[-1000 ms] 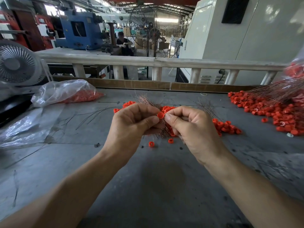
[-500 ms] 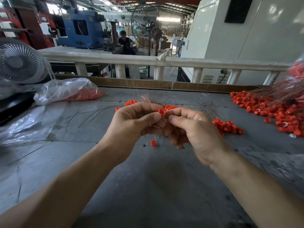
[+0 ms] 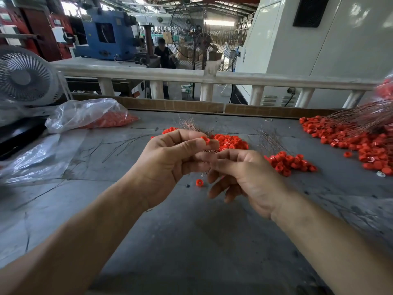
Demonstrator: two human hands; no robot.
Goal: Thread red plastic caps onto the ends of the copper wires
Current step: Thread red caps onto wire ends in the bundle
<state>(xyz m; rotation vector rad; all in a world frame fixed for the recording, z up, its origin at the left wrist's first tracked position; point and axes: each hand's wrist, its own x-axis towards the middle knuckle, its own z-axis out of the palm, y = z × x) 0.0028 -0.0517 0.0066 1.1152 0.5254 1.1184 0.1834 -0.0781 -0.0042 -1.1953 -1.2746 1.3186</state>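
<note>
My left hand [image 3: 170, 162] pinches a red plastic cap [image 3: 205, 139] between thumb and forefinger, above the grey table, and also holds a bundle of thin copper wires [image 3: 190, 125] that fans out behind its fingers. My right hand [image 3: 244, 177] sits just right of and below it, with the forefinger and thumb tips close to the wires under the cap; whether they grip a wire is hidden. Its other fingers hang loose. A pile of red caps [image 3: 229, 141] lies right behind the hands. One loose cap [image 3: 199, 182] rests on the table below them.
More caps lie in a heap [image 3: 291, 162] to the right and a large spread [image 3: 361, 141] at far right under a sheaf of wires [image 3: 361, 118]. A plastic bag of caps [image 3: 89, 116] and a fan [image 3: 23, 77] are at left. A cardboard strip and railing [image 3: 276, 80] bound the table's far edge.
My right hand has drawn back down and to the right, away from the cap, and its fingers have loosened. The cap stays pinched in my left hand.
</note>
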